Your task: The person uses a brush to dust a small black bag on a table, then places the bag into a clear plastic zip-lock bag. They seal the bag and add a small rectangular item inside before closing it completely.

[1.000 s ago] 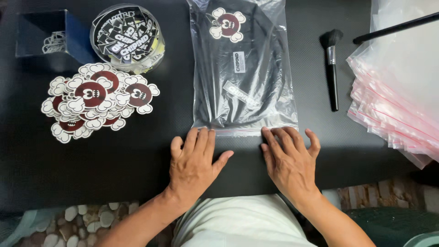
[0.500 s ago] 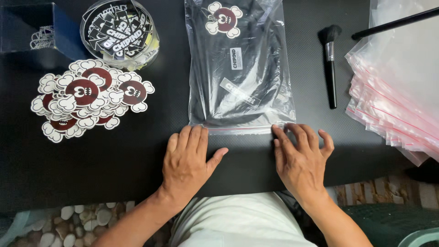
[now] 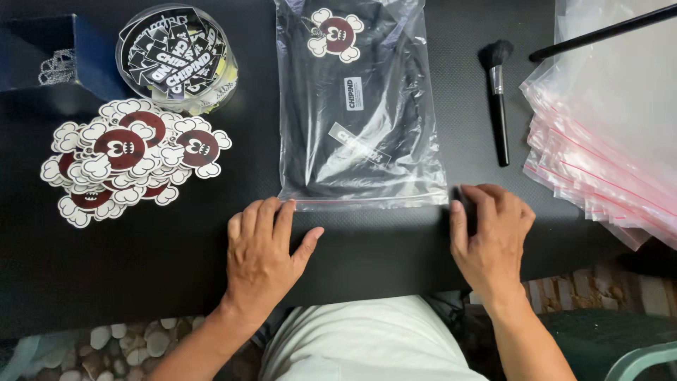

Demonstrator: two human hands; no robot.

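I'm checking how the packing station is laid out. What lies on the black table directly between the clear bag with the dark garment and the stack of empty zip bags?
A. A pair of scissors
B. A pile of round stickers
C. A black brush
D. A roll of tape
C: a black brush lies lengthwise on the black table, between the clear bag holding the dark garment and the stack of empty zip bags at the right.

Open black table (image 3: 141,261) stretches at nine o'clock of the left hand (image 3: 264,254); stickers (image 3: 127,159) crowd ten o'clock. At two o'clock of the right hand (image 3: 490,233), stacked bags (image 3: 599,169) block; a brush (image 3: 498,106) lies at twelve.
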